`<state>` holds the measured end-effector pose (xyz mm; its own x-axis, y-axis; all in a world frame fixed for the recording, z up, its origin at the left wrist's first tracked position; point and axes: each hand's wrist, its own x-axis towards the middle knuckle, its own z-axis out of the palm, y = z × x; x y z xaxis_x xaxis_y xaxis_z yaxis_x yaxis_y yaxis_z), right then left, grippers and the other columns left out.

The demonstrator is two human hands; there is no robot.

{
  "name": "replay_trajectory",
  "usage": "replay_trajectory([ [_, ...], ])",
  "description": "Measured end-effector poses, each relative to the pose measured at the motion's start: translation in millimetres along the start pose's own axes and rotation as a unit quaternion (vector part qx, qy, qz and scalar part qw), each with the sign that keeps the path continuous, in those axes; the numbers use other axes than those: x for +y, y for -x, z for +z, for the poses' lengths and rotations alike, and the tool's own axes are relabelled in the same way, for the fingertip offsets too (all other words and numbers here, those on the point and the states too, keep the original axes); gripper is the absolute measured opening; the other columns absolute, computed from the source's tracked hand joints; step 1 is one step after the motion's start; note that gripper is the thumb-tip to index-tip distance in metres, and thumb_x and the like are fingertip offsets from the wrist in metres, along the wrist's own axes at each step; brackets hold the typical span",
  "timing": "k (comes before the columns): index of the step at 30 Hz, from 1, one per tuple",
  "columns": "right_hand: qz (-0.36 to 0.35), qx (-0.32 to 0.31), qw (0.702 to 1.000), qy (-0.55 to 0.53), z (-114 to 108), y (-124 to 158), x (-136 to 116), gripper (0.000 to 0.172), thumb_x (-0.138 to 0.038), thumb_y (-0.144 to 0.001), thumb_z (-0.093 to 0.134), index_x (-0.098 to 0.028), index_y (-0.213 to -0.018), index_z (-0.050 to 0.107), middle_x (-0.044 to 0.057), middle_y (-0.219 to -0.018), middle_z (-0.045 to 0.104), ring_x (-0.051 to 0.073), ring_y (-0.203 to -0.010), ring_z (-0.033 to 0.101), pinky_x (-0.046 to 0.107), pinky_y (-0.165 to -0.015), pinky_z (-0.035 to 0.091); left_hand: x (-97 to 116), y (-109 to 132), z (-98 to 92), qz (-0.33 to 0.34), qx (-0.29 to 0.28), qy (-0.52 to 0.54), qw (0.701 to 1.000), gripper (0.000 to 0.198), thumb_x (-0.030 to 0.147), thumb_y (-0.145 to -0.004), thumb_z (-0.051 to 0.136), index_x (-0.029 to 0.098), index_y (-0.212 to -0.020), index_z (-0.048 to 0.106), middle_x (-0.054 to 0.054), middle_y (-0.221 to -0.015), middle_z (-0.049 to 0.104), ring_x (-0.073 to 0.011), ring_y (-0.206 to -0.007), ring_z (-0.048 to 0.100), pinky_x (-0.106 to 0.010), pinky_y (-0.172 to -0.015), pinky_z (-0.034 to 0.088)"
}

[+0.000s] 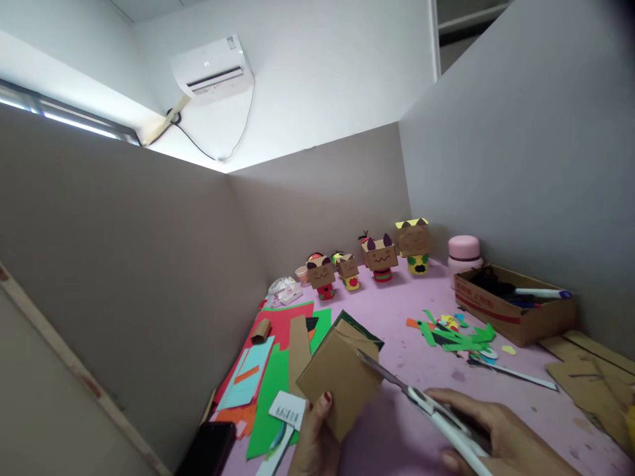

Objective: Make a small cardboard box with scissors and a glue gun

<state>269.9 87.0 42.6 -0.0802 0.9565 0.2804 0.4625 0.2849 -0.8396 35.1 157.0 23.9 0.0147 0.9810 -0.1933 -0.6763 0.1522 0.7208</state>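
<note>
My left hand (317, 433) pinches a folded piece of brown cardboard (337, 383) low on its edge, thumb on the near face. A dark green edge shows behind the cardboard's top. In my right hand (496, 433) is a pair of scissors (409, 391) with white handles, fingers wrapped around the grips. The blades point up and left, their tip over or against the cardboard's right side; whether they touch it I cannot tell. Beside my left hand lies a white printed tag (288, 408) on green paper (270, 403).
Several cardboard-headed animal figures (381, 256) stand at the back. Coloured paper scraps (459, 336) lie right of centre, before a cardboard box (518, 317) with pens. A pink bottle (464, 254) stands behind it. A dark phone (211, 446) is at lower left. Grey partitions (317, 192) enclose the table.
</note>
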Motion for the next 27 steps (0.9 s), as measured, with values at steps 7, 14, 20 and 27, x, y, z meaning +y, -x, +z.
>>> replay_trajectory([
  [7, -0.011, 0.001, 1.0, 0.021, 0, 0, -3, 0.038, -0.027, -0.067, 0.066, -0.03, -0.105, 0.068, -0.002, -0.071, 0.071, 0.021, -0.061, 0.064, 0.025, -0.059, 0.053, -18, -2, -1.3, -0.008, -0.082, 0.006, 0.997, 0.093, 0.026, -0.051, 0.082, 0.027, -0.133, 0.038, -0.007, -0.101, 0.072, -0.0306, -0.106, 0.06, -0.043, -0.094, 0.043],
  [14, -0.029, 0.054, 0.988, 0.139, 0, 4, -1, 0.044, -0.029, -0.068, 0.066, -0.035, -0.112, 0.064, -0.001, -0.071, 0.071, 0.02, -0.06, 0.066, 0.023, -0.056, 0.052, -27, -6, -3.8, -0.004, -0.077, 0.008, 0.997, 0.089, 0.032, -0.048, 0.084, 0.027, -0.129, 0.046, -0.006, -0.098, 0.073, -0.0324, -0.107, 0.059, -0.043, -0.095, 0.044],
  [20, -0.048, 0.049, 0.984, 0.167, -3, 6, -3, 0.042, -0.029, -0.073, 0.064, -0.035, -0.115, 0.061, 0.0, -0.073, 0.07, 0.019, -0.06, 0.067, 0.023, -0.057, 0.053, -30, -5, -6.8, -0.032, -0.075, 0.006, 0.997, 0.093, 0.032, -0.047, 0.085, 0.024, -0.13, 0.044, -0.01, -0.104, 0.071, -0.0339, -0.109, 0.058, -0.046, -0.096, 0.042],
  [27, -0.06, 0.045, 0.989, 0.13, -3, 7, -2, 0.041, -0.025, -0.073, 0.063, -0.034, -0.114, 0.062, -0.001, -0.068, 0.07, 0.018, -0.056, 0.065, 0.021, -0.053, 0.052, -32, -5, -9.3, -0.056, -0.061, 0.0, 0.997, 0.101, 0.034, -0.043, 0.086, 0.022, -0.132, 0.039, -0.014, -0.11, 0.068, -0.0365, -0.11, 0.057, -0.05, -0.095, 0.041],
])
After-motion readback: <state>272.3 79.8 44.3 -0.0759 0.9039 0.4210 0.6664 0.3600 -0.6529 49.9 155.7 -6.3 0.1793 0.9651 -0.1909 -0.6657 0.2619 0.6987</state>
